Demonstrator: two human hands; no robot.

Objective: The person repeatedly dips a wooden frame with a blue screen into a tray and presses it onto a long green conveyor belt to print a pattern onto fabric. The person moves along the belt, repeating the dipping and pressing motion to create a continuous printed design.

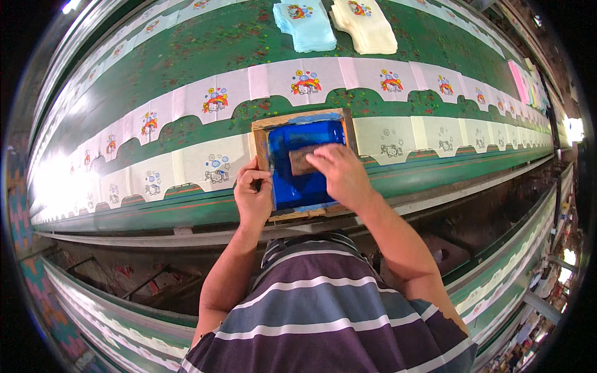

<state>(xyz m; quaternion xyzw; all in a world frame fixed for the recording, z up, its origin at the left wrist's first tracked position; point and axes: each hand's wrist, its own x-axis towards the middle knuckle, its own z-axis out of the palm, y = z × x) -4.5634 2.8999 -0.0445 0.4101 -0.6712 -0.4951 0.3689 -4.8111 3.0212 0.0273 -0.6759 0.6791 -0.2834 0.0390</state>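
Note:
A wooden screen-printing frame (346, 128) with blue ink on its mesh lies on the strip of pale printed fabric pieces (208, 174) on the green table. My left hand (254, 193) has its fingers curled on the left side of the frame, thumb near its edge. My right hand (342, 177) grips a flat brownish squeegee (298, 163) inside the frame, over the blue ink, its fingers pressed on the blade. Rows of pieces on either side carry outline or coloured cartoon prints (305, 84).
Stacks of light blue (309, 34) and cream (370, 34) printed pieces lie at the back, with pink and other coloured pieces (519, 84) at the far right. A metal rail (466, 189) runs along the near table edge. Another long table (112, 311) stands behind me.

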